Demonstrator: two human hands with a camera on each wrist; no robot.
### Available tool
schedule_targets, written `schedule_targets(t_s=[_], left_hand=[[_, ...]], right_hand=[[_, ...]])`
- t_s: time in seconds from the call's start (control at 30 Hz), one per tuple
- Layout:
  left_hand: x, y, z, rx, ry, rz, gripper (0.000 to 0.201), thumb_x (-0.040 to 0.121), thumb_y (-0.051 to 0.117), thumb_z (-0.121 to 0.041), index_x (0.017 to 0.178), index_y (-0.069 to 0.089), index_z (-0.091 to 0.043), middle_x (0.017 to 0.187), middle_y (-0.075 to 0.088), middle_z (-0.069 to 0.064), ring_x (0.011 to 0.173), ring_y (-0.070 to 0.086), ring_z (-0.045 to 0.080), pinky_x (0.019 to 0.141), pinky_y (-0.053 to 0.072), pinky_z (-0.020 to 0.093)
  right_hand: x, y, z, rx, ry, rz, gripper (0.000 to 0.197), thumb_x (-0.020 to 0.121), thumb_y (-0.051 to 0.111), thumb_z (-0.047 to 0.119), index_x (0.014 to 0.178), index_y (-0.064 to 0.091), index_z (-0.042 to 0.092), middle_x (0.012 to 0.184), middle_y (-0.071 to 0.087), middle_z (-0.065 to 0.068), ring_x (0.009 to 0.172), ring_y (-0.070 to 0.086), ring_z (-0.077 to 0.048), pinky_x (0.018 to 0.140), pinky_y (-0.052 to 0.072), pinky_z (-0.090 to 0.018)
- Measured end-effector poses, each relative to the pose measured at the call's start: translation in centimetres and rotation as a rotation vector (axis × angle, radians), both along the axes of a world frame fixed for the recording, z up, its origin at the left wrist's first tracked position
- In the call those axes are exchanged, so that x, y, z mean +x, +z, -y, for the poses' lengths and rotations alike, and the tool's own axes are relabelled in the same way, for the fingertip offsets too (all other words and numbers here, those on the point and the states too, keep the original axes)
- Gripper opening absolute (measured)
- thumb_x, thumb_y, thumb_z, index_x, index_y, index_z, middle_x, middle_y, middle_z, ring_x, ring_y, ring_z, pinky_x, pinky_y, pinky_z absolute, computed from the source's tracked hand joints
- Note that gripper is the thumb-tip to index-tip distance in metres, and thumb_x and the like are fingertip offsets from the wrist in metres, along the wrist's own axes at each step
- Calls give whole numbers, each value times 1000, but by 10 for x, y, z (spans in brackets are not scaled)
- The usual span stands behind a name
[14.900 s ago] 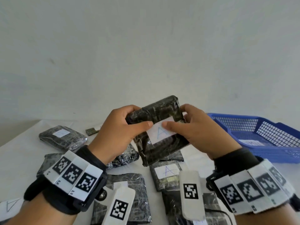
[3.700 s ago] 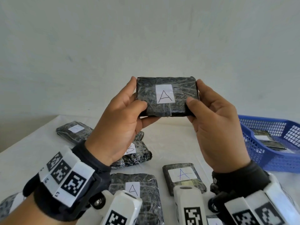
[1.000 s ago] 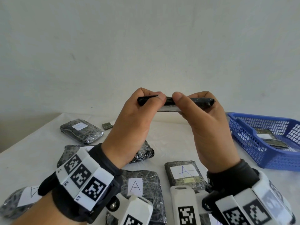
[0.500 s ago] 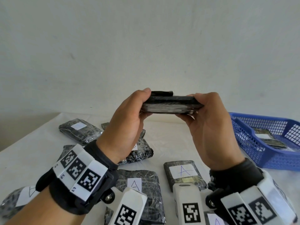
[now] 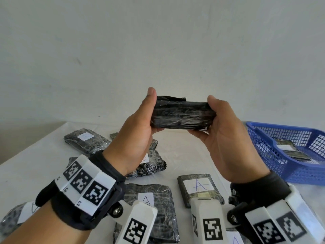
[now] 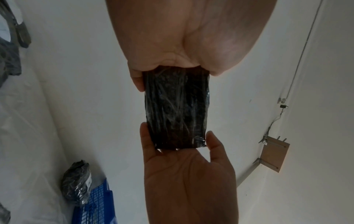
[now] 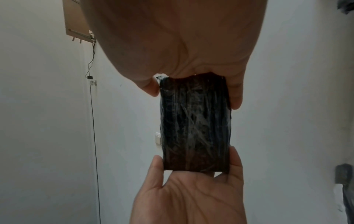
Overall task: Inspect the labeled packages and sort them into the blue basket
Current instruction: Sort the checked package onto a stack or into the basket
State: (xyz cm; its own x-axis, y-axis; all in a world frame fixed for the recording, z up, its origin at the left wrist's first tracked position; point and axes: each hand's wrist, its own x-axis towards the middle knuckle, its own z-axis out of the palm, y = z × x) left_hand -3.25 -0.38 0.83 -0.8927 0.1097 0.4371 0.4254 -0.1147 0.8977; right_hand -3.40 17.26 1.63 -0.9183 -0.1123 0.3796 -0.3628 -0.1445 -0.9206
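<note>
A black plastic-wrapped package (image 5: 182, 115) is held up above the table between both hands, its plain dark side toward me and no label showing. My left hand (image 5: 140, 125) grips its left end with thumb on top. My right hand (image 5: 219, 127) grips its right end the same way. Both wrist views show the package (image 6: 176, 109) (image 7: 195, 124) spanning from one hand to the other. The blue basket (image 5: 274, 148) sits on the table at the right, with a labeled package (image 5: 288, 148) lying inside it.
Several wrapped packages lie on the white table (image 5: 190, 152) below my hands: one marked A (image 5: 198, 187) front centre, another marked A (image 5: 149, 205) beside it, one (image 5: 86, 140) at the far left. A plain wall stands behind the table.
Over the last second the package has been tipped from edge-on until its unlabeled dark side faces me. Earlier its A label faced me. Both hands keep their hold.
</note>
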Motion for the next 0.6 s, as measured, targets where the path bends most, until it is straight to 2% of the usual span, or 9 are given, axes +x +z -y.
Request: schedule_targets(t_s=[0.07,0.17,0.3,0.33,0.4,0.43,0.5,0.57,0.6], left_hand=[[-2,-2,3,-77,7,34,64,95,33,-74,126,68,-31,124,74,-7,121,65,12,107,42,40],[-3,-3,1,-159,43,54,62,90,44,-74,127,68,-30,125,73,-1,125,63,22,116,38,52],[0,-2,-5,-85,99,44,52,99,51,-62,124,69,-19,120,76,-3,119,69,15,114,44,47],[3,-1,-6,-78,101,51,50,100,51,-59,122,69,-19,118,77,-4,116,70,13,112,45,45],[7,0,-8,-78,92,58,47,100,49,-54,122,69,-18,117,77,-4,114,71,11,110,48,43],[8,0,-8,-71,91,57,46,99,50,-53,122,69,-17,117,77,-2,114,71,13,109,49,44],[9,0,-9,-36,93,47,46,95,55,-53,119,68,-15,117,77,3,115,71,19,109,50,51],[8,0,-10,-9,83,50,48,96,59,-54,119,67,-13,118,76,7,115,71,23,108,50,54],[8,0,-10,-13,74,53,50,97,58,-55,121,67,-13,119,76,7,115,71,24,107,50,54]], right_hand=[[4,2,1,114,-94,-1,39,101,47,60,94,64,26,98,68,3,105,66,-15,110,51,-50],[9,7,1,248,-249,-9,44,103,44,61,95,62,22,85,70,8,91,68,-10,99,55,-44],[13,13,-8,343,-204,19,36,103,44,59,95,64,30,68,66,33,69,63,16,77,50,-16],[14,15,-8,352,-194,15,36,104,46,56,92,65,28,64,66,32,65,62,17,67,48,-8],[17,17,-10,329,-174,-1,37,105,49,50,87,67,22,64,70,25,62,65,13,55,45,-4],[17,18,-9,312,-177,-3,37,104,52,49,88,68,20,71,75,19,67,69,8,59,49,-7],[16,17,-3,272,-229,-33,34,103,57,47,95,68,15,90,79,2,84,76,-11,74,61,-28],[15,13,1,249,-291,-110,34,100,62,45,98,64,11,97,76,-10,93,74,-28,84,62,-51],[16,13,2,249,-313,-145,35,100,63,44,97,63,10,97,74,-13,93,72,-33,85,60,-56]])
